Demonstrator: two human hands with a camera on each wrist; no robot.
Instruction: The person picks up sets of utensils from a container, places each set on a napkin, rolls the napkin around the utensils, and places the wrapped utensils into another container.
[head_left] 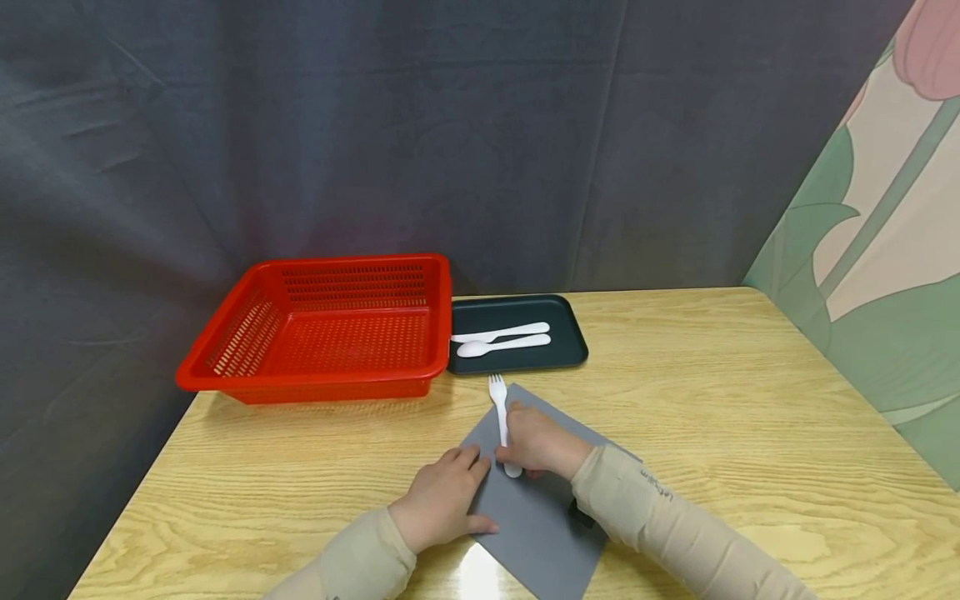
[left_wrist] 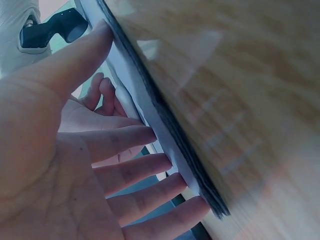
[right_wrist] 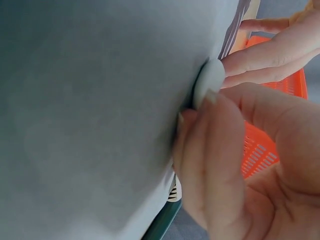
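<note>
A grey folded napkin point(head_left: 540, 533) lies slanted on the table, its layered edge showing in the left wrist view. Diagonally along its far left part lies a white plastic fork point(head_left: 502, 412), tines pointing away past the napkin's edge. My right hand point(head_left: 543, 442) pinches the fork by its handle, whose rounded end point(right_wrist: 212, 75) sticks out between thumb and fingers in the right wrist view. With fingers spread, my left hand point(head_left: 442, 504) rests at the napkin's left edge, fingertips point(left_wrist: 192, 207) touching it. Beyond the hands, a white knife point(head_left: 517, 331) and a white spoon point(head_left: 502, 345) lie on a dark tray point(head_left: 573, 354).
A red perforated basket point(head_left: 322, 383) stands at the back left, against the tray's left end. Behind the wooden table point(head_left: 712, 375) hangs a dark curtain point(head_left: 510, 150), and a floral-patterned surface point(head_left: 892, 275) borders the right side.
</note>
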